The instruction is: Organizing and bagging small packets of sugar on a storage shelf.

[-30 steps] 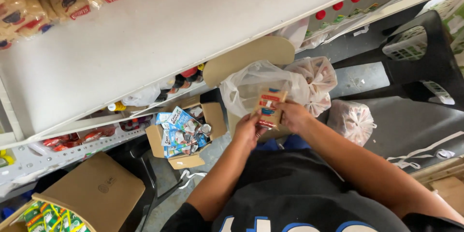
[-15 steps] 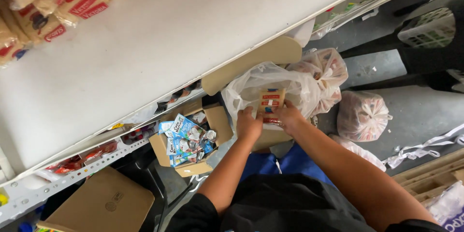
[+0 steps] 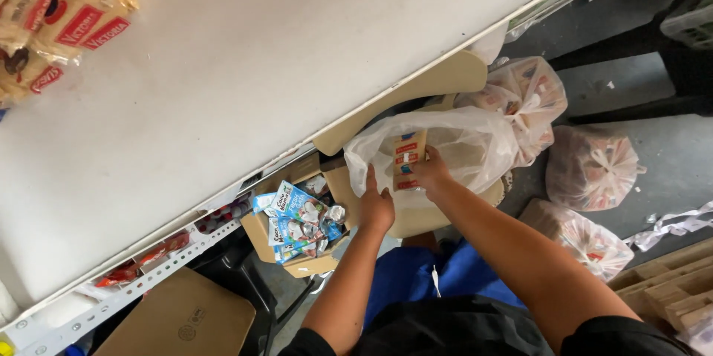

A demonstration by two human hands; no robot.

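A thin, crinkled translucent plastic bag (image 3: 453,152) sits open just below the edge of a broad, smooth white shelf (image 3: 282,66). The right hand (image 3: 429,172) pinches a flat tan packet (image 3: 407,159) with red and blue label marks, fingers closed around its lower end, holding it upright inside the bag's mouth. The left hand (image 3: 376,206) presses against the bag's near rim, fingers curled on the plastic, holding it open. To the left of the bag, an open cardboard box (image 3: 297,226) holds glossy blue and white cartons jumbled together. To the right of the bag lie three more knotted plastic bags (image 3: 590,170), lumpy and filled, on a grey floor. Far to the upper left of the bag, soft bread packs (image 3: 52,18) in yellow and red wrappers rest on the shelf.
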